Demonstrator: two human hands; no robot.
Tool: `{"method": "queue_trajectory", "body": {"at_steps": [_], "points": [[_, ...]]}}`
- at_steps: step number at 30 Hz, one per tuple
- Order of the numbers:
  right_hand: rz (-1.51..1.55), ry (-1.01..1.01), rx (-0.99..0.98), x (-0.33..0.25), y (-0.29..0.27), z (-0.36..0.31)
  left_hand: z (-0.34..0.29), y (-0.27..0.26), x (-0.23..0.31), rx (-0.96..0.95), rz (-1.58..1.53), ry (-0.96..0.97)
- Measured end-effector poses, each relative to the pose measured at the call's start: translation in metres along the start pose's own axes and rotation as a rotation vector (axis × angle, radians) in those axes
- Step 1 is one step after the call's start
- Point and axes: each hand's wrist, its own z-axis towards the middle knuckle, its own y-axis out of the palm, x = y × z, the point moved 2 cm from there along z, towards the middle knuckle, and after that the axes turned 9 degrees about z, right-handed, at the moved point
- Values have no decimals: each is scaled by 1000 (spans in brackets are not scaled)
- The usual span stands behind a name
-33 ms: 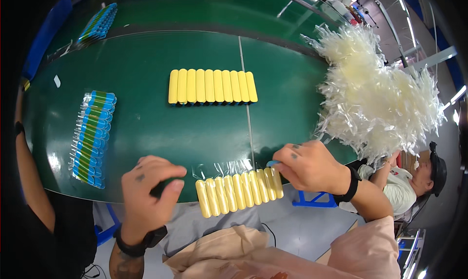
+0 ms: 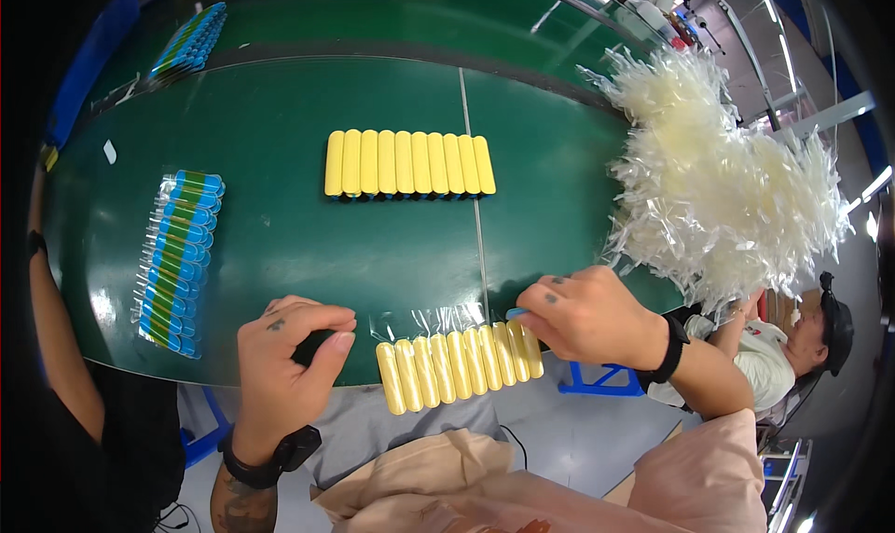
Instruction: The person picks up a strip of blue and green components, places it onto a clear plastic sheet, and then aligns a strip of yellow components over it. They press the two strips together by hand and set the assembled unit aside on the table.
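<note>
A row of flat yellow strips with rounded ends (image 2: 461, 367), in clear plastic sleeves, lies at the table's front edge and juts past it toward me. Loose sleeve ends stick up along its far side. My right hand (image 2: 583, 319) pinches at the row's right end, where a small blue piece shows by the fingertips. Left of the row, my left hand (image 2: 294, 356) has thumb and forefinger brought together; anything between them is too small to make out. Beyond both hands, a second row of yellow strips (image 2: 410, 163) sits on the green table (image 2: 280, 244), dark blue showing along its near edge.
At left lies a stack of blue-and-green sleeved strips (image 2: 180, 263), with another such stack (image 2: 191, 41) farther back. A large heap of clear plastic sleeves (image 2: 727, 184) covers the right side. A person (image 2: 792, 347) sits beyond it, and another person's arm (image 2: 65, 337) is at left.
My left thumb and forefinger have closed together. My right hand has shifted very slightly left, and the rows of strips look nearly unchanged.
</note>
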Motion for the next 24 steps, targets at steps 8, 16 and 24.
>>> {"method": "queue_trajectory", "body": {"at_steps": [8,16,24], "points": [[-20,-251,-194,-41,23,79,0,2,-2,79,-185,-57],[-45,-347,-239,-38,26,93,-6,0,-7,121,-263,-193],[-73,-87,-106,27,-1,-21,-8,2,-8,69,-115,-66]]}}
